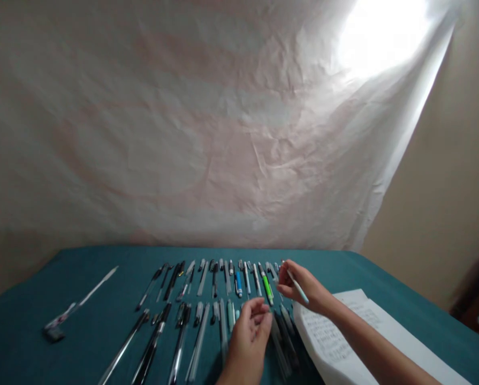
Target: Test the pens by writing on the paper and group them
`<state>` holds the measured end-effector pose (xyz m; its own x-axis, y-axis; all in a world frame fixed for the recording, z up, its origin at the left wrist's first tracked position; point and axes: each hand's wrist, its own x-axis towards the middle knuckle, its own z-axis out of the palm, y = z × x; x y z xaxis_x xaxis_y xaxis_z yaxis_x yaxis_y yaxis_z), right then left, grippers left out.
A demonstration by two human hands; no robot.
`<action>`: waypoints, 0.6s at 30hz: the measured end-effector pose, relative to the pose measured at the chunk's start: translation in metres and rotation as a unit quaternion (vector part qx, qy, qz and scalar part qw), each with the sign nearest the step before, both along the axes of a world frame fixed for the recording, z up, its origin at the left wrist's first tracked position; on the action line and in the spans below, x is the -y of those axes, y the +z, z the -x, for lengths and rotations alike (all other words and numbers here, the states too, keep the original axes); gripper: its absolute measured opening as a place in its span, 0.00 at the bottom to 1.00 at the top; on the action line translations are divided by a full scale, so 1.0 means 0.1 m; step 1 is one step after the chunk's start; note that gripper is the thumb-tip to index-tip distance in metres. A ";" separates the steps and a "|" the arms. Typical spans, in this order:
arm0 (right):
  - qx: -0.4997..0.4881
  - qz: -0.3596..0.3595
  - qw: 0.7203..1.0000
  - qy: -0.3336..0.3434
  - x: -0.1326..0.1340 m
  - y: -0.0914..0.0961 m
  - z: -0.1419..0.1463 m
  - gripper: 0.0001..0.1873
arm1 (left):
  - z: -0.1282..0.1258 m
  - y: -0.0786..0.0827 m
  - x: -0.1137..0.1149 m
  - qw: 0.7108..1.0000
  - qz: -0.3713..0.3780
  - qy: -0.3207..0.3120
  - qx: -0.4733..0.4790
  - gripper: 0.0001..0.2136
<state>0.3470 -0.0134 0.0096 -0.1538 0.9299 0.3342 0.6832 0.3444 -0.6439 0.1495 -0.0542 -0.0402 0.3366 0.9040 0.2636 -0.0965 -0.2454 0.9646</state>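
Observation:
My right hand [305,284] is closed around a slim pale pen [298,287], above the right end of the back row of pens. The pen slants down to the right, its light-blue end sticking out below the fingers. My left hand [248,338] hovers over the front row with loosely curled fingers apart from the thumb, and I see nothing held in it. Just beyond it lies a bright green pen [267,289], and to the left of that a blue pen [238,284]. The left hand hides part of the front row.
Two rows of pens cover the teal tabletop [90,278], including a clear pen [199,339] in front. Handwritten paper sheets [403,331] lie at the right under my forearm. A long white stick-like item [98,286] lies far left. A pale sheet [183,133] hangs behind.

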 end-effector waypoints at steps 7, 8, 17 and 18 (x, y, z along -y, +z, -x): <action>-0.015 -0.042 0.998 0.038 0.61 0.00 0.50 0.09 | -0.02 0.18 0.05 0.992 0.052 -0.052 0.098 0.17; -0.011 -0.045 0.998 0.034 0.62 -0.03 0.52 0.08 | -0.03 0.19 0.05 0.991 0.059 -0.055 0.105 0.17; -0.035 -0.058 0.996 0.050 0.66 0.01 0.56 0.15 | 0.10 0.23 -0.11 0.953 0.235 -0.004 0.191 0.14; -0.030 -0.072 0.995 0.062 0.69 0.02 0.56 0.16 | 0.11 0.24 -0.13 0.946 0.251 0.004 0.206 0.13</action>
<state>0.2910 -0.0820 0.0118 -0.2403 0.8467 0.4748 0.5917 0.5155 -0.6198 0.1383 -0.0407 -0.0161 0.2919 0.9520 -0.0920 -0.4897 0.2314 0.8406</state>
